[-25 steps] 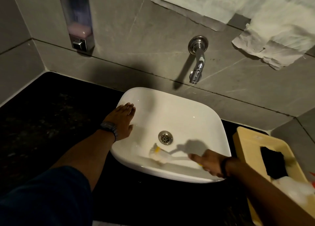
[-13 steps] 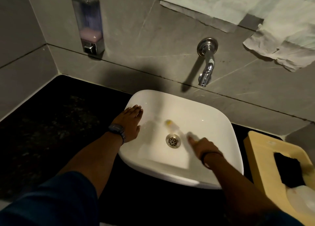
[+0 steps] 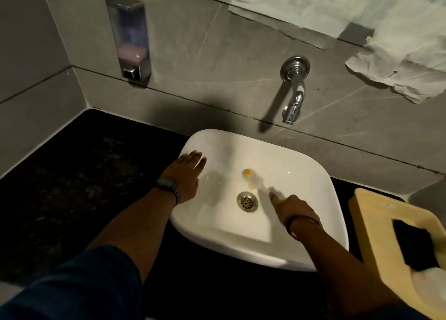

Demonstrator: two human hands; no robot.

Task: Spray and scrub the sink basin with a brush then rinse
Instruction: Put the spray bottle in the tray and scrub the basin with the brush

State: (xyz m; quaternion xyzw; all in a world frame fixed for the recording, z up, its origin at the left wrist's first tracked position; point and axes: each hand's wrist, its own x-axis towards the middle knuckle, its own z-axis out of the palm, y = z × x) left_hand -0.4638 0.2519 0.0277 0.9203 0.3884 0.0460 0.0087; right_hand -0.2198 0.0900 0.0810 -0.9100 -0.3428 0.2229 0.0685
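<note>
A white square sink basin point(image 3: 299, 165) sits on a black counter, with a metal drain point(image 3: 247, 201) in its floor. My right hand point(image 3: 293, 208) grips the handle of a brush, index finger stretched along it. The brush head point(image 3: 251, 177), white bristles with a yellow core, presses on the basin floor just behind the drain. My left hand point(image 3: 187, 175) lies flat, fingers apart, on the basin's left rim. A chrome tap point(image 3: 294, 90) sticks out of the wall above the basin; no water runs from it.
The black counter point(image 3: 72, 187) spreads to the left. A soap dispenser point(image 3: 129, 40) hangs on the grey tiled wall. A yellow tray point(image 3: 376, 223) holding a dark sponge point(image 3: 415, 247) stands right of the sink. Crumpled white paper point(image 3: 398, 61) hangs at the upper right.
The brush head has swept from the basin's front wall to the floor behind the drain. My right hand moved inward over the basin. My left hand stayed on the rim.
</note>
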